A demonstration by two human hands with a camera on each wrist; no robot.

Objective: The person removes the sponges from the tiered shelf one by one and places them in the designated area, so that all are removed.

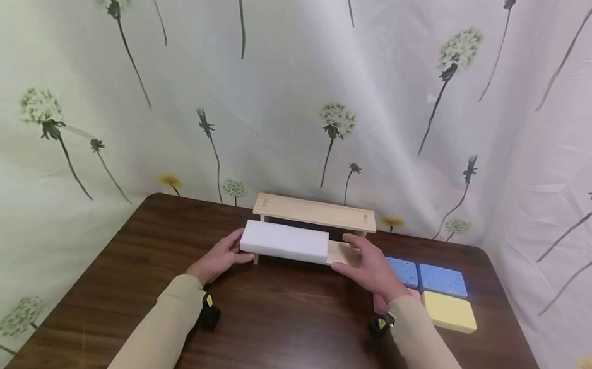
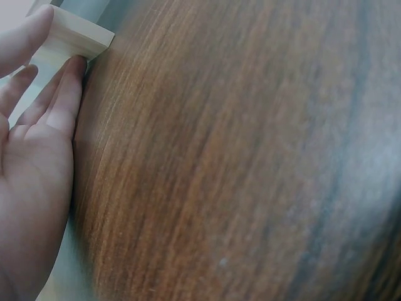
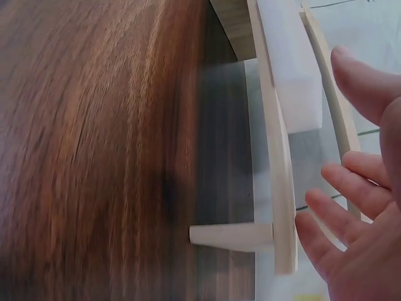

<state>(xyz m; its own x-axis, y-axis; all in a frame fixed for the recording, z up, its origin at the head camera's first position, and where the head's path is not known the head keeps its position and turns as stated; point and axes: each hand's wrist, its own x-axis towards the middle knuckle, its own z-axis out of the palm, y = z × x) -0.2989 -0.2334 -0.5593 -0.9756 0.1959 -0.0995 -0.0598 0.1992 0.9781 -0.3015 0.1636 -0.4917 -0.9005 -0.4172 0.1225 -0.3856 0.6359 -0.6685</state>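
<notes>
Apparently partway: 2 white blocks [image 1: 265,237] sit on the near wooden shelf [image 1: 343,254]; 4 sponges [image 1: 443,282] lie off it, right. Right hand [image 1: 373,270]: fingers apart; left hand [image 1: 217,260]: grip unclear.

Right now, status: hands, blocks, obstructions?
Left hand by white blocks; right hand empty at bare right end of lower shelf. Blocks on shelf, left side. No obstruction visible.

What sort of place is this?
Likely a makeshift recording booth, though not certain: creased dandelion-print sheeting backs and flanks a dark wooden table, and a black wrist-worn device shows at each cuff.
</notes>
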